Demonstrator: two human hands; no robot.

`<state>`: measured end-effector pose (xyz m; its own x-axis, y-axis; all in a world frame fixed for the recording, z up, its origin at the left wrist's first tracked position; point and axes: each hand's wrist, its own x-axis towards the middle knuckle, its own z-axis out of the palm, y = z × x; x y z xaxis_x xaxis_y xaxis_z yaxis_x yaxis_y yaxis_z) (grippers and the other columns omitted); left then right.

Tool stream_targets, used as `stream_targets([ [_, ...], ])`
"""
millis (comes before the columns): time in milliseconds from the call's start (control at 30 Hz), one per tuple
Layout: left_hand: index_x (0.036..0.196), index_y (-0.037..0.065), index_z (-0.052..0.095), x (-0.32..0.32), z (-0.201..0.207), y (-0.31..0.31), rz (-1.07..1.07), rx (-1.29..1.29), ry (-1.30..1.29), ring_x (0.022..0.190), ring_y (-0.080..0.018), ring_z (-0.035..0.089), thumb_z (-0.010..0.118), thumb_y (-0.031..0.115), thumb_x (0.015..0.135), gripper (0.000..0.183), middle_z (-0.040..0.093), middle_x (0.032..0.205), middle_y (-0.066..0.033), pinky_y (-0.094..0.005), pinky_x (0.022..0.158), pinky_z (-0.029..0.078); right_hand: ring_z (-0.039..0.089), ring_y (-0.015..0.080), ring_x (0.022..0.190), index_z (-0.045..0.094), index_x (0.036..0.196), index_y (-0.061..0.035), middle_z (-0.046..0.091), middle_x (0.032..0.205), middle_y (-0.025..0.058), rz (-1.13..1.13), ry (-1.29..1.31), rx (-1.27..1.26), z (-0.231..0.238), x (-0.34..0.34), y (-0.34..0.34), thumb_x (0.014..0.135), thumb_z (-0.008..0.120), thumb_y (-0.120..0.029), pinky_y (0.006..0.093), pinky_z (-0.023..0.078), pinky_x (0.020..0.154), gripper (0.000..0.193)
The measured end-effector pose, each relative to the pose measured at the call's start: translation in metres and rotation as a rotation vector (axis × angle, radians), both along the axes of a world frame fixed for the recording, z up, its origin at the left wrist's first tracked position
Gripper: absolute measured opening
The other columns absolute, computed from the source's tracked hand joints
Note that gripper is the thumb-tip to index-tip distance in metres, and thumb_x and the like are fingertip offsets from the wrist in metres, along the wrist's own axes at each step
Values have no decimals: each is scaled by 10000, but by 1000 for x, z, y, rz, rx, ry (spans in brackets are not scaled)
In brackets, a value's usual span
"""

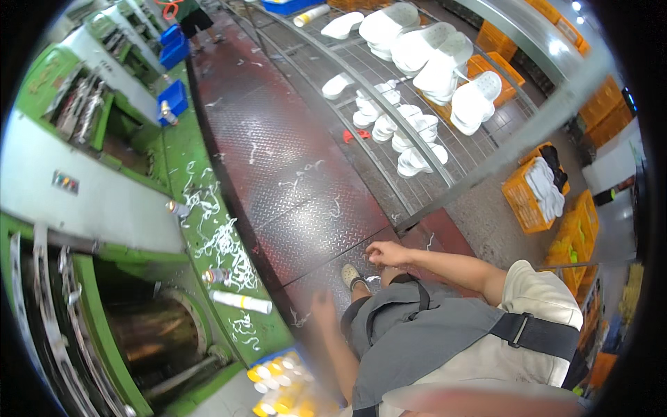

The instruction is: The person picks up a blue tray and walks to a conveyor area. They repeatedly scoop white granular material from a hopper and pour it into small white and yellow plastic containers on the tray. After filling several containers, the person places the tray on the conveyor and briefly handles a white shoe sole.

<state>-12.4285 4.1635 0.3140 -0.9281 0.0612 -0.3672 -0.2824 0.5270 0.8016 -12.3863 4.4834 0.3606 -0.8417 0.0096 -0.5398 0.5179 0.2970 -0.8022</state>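
Note:
My right hand hangs in front of the grey apron, above the metal walkway. Its fingers are loosely bent and apart, and no object shows in them. My left hand is low on the left, smeared by motion, so its fingers cannot be made out. Nearest to that hand is the green machine ledge. On the ledge lie a white tube with a yellow band, a small can and many curly white scraps. A blue crate below holds several white and yellow pieces.
Machines line the left side, with blue bins farther along. To the right stands a metal wire rack bearing white clogs. Orange crates stand beyond it. Another person is at the far end of the walkway.

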Motion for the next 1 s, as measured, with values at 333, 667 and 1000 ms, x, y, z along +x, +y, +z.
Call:
stream_targets([
  [333,1200,-45,660,-260,-21,101,-72,-16,-206,1172,-337,622,686,270,954,400,672,1238,-230,-436,1037,461,652,136,753,537,1328,-10,669,973,61,-606,-45,-203,-111,-300,209,1034,613,-222,296,556,603,371],
  [667,1177,-74,649,-442,-92,217,96,13,-684,992,-225,657,691,215,973,356,708,1083,-155,-353,921,514,699,337,970,265,1543,-18,586,1233,244,-1323,-57,-60,-380,-742,505,1001,629,-375,451,600,783,745],
  [1000,1197,-64,653,-658,-47,315,-10,-63,-705,1074,-265,645,654,253,1002,372,708,1139,-170,-384,989,483,666,301,1078,303,1558,-61,540,1370,171,-1211,96,-270,-276,-782,462,1000,568,-56,416,635,832,618],
])
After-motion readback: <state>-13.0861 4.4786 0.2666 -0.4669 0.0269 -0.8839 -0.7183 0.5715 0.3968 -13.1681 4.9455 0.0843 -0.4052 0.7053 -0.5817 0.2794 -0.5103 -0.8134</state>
